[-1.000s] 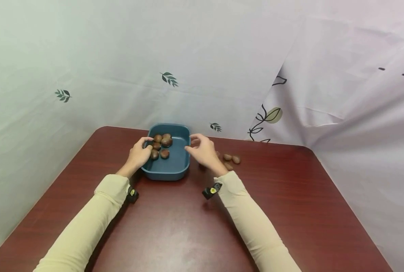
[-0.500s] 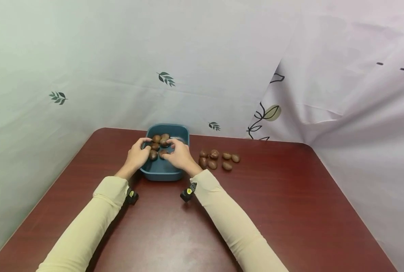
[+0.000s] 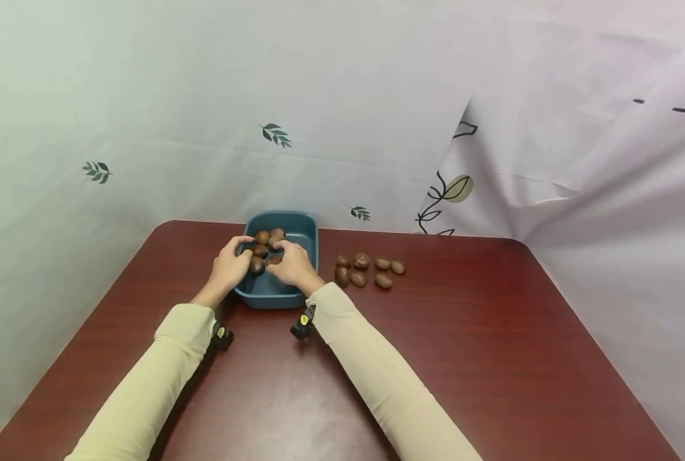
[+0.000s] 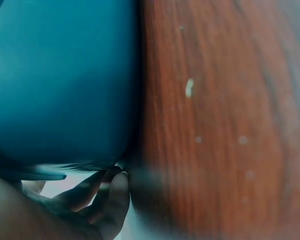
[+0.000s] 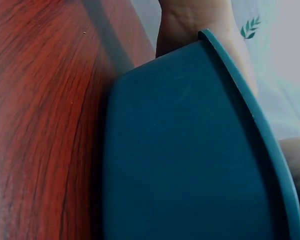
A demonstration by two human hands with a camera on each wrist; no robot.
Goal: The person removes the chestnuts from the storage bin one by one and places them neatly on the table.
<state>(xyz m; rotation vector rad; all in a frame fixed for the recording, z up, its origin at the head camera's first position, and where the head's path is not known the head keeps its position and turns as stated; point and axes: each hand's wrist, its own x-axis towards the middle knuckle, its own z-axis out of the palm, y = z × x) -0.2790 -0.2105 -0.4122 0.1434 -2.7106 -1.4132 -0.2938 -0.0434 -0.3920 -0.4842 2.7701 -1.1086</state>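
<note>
A blue rectangular container (image 3: 276, 301) stands at the back of the table with several brown chestnuts (image 3: 257, 265) inside, mostly on its left. My left hand (image 3: 227, 267) grips its left wall; in the left wrist view those fingers (image 4: 117, 192) lie along the outside of the container (image 4: 65, 90). My right hand (image 3: 294, 266) reaches over the right rim, thumb and fingers around a chestnut (image 3: 274, 260) that they partly cover. The right wrist view shows the container's outer wall (image 5: 175, 145), my left hand (image 5: 197, 25) beyond it and part of my right hand (image 5: 297, 160).
Right of the container, several brown nuts lie on the table, rounder glossy ones (image 3: 362, 260) beside smaller oval ones (image 3: 383, 281). Behind the dark red wooden table (image 3: 463, 333) hangs a white cloth (image 3: 342, 160) with printed leaves.
My right hand has moved left from beyond the right rim into the container, to the chestnut there. Nuts it covered on the table now show. My left hand stays on the wall.
</note>
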